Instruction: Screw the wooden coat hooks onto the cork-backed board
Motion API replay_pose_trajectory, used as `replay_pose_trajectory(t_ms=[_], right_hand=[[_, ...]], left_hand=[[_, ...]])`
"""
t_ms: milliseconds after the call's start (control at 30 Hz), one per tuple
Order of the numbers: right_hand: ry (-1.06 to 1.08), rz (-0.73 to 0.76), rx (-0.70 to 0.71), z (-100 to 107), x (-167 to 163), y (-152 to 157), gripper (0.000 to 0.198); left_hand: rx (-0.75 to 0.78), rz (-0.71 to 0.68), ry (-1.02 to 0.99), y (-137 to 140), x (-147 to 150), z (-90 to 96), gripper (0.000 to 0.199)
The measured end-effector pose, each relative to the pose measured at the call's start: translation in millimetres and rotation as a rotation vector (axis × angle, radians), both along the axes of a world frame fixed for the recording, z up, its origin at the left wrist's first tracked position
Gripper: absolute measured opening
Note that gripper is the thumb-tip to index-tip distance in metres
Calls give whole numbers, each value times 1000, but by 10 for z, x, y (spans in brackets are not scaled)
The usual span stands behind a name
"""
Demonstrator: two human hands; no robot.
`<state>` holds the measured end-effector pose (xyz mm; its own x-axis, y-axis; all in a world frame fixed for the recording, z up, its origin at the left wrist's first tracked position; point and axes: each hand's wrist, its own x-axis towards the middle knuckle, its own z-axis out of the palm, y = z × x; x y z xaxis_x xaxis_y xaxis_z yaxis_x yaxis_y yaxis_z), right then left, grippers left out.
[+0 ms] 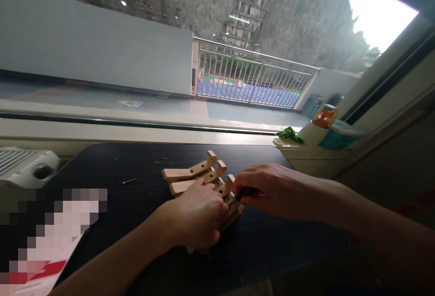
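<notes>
Several L-shaped wooden hooks [178,174] with small dark holes lie side by side on the dark table [149,223]. My left hand [199,214] is closed over the nearer part of this wooden hook rack, covering much of it. From the right, my right hand [272,189] pinches a small black-handled tool [246,191] whose kind I cannot make out. Its working end meets the wood beside my left fingers and is mostly hidden. A thin metal piece [129,181] lies on the table left of the hooks.
A white appliance [29,167] stands at the left edge, above a blurred-out patch. Along the window sill [136,133] are a green cloth [290,134], a white and orange container [317,126] and a teal tub [341,133]. A railing [254,78] shows beyond the glass.
</notes>
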<state>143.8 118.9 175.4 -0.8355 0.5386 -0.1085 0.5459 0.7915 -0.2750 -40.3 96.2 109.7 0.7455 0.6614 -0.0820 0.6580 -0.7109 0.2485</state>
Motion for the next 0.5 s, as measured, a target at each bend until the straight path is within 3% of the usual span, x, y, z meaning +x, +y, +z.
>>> replay_pose_trajectory(t_ms=[367, 500], right_hand=[[-220, 29, -24, 180, -227, 22, 20], [-245, -47, 18, 136, -250, 58, 13]], left_hand=[[-35, 25, -13, 9, -16, -29, 11], [-29, 32, 17, -4, 2, 11, 14]])
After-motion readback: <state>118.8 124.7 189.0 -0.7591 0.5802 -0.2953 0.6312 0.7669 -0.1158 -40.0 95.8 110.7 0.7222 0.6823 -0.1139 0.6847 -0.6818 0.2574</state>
